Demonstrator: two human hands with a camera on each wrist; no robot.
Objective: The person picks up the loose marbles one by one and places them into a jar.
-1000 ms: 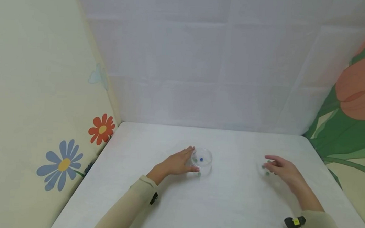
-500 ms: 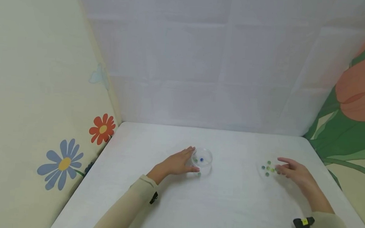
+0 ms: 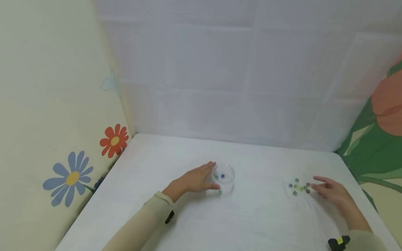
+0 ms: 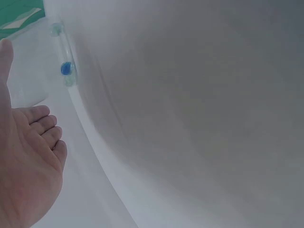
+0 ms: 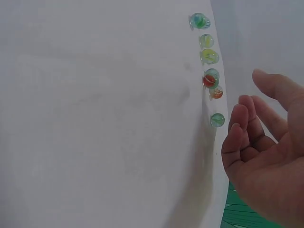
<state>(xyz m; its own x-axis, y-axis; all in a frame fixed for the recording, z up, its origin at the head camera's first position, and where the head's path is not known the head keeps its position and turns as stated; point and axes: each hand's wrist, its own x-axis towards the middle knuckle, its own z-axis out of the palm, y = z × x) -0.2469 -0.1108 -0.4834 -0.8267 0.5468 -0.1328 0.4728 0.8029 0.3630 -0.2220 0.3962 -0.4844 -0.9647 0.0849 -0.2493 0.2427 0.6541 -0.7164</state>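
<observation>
My left hand [image 3: 195, 179] holds a clear round cup [image 3: 231, 180] from its left side, thumb at the near wall and fingers round the far wall. A blue marble [image 4: 66, 68] and pale green marbles [image 4: 56, 29] show at the cup's bottom in the left wrist view. My right hand [image 3: 332, 192] hovers just right of a loose cluster of glass marbles [image 3: 300, 188], fingers loosely bent, nothing in them. In the right wrist view the cluster has yellow marbles [image 5: 209, 56], red-orange ones [image 5: 216, 92] and a green one [image 5: 217, 119] nearest the fingers.
A white cloth [image 3: 257, 219] covers the table, with a white sheet [image 3: 204, 65] hanging behind it. Flower-painted walls [image 3: 24, 105] border the table on the left and right. Black wrist cameras [image 3: 338, 244] sit at both sleeves.
My right hand has drawn back to the right, off the marbles, uncovering more of them, red-brown ones included. The left hand and the cup have stayed in place.
</observation>
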